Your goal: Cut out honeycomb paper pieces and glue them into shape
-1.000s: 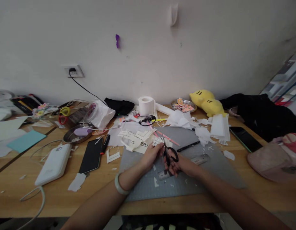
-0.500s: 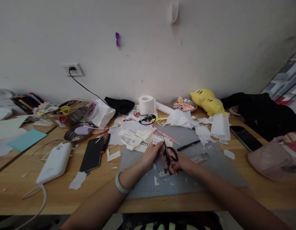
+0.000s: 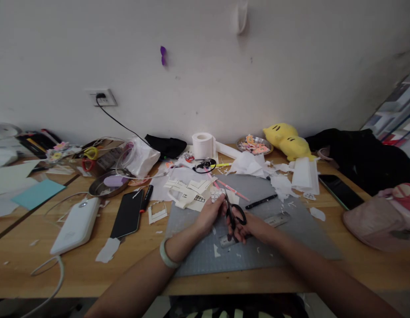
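Note:
My left hand (image 3: 210, 213), with a pale bangle on its wrist, pinches a small white paper piece (image 3: 216, 194) with black outlines. My right hand (image 3: 241, 226) is closed on black-handled scissors (image 3: 232, 212), whose blades point up and away beside my left fingertips. Both hands are over the grey cutting mat (image 3: 205, 256). A metal ruler (image 3: 278, 219) lies on the mat, partly behind my right hand. Drawn paper cutouts (image 3: 191, 194) lie just beyond my left hand. A black pen (image 3: 261, 201) and a pink pencil (image 3: 233, 189) rest farther up the mat.
To the left are a black phone (image 3: 127, 214), a white power bank (image 3: 75, 226) and a metal dish (image 3: 108, 183). A paper roll (image 3: 203, 145), crumpled tissue (image 3: 251, 164) and yellow plush (image 3: 287, 141) stand toward the wall. At right are another phone (image 3: 340, 191) and a pink pouch (image 3: 377, 221).
The outlined paper piece at my left fingertips has shifted or tilted slightly. Both hands and the scissors stay in nearly the same place.

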`<state>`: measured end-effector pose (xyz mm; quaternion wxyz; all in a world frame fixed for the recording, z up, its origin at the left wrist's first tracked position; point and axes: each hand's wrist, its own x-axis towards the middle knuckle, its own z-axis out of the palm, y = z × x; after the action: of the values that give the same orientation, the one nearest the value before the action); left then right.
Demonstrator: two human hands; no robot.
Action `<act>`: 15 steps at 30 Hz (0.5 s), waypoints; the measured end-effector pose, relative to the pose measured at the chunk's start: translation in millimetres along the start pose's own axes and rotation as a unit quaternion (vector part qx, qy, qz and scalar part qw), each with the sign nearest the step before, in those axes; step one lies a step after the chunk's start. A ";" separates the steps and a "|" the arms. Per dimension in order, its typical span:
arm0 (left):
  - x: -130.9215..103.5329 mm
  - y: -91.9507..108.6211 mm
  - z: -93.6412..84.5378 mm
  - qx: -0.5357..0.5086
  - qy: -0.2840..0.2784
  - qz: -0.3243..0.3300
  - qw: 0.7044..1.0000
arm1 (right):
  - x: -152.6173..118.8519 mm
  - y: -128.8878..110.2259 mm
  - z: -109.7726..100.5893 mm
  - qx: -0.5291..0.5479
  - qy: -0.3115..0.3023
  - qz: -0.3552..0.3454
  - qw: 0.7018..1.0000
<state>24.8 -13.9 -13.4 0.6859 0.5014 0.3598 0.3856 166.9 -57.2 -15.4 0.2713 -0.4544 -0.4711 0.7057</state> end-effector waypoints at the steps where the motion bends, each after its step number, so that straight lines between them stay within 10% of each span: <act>1: 0.0 -0.3 -0.1 0.002 -0.001 0.000 1.000 | 0.5 0.5 -0.2 -0.001 0.000 0.000 1.000; 15: -1.4 1.1 0.4 0.010 -0.013 -0.017 1.000 | -2.6 -4.5 5.7 -0.020 0.024 -0.006 0.999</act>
<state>24.4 -15.2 -12.1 0.6918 0.5072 0.3632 0.3636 162.8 -59.8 -9.5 0.2771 -0.4736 -0.4815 0.6834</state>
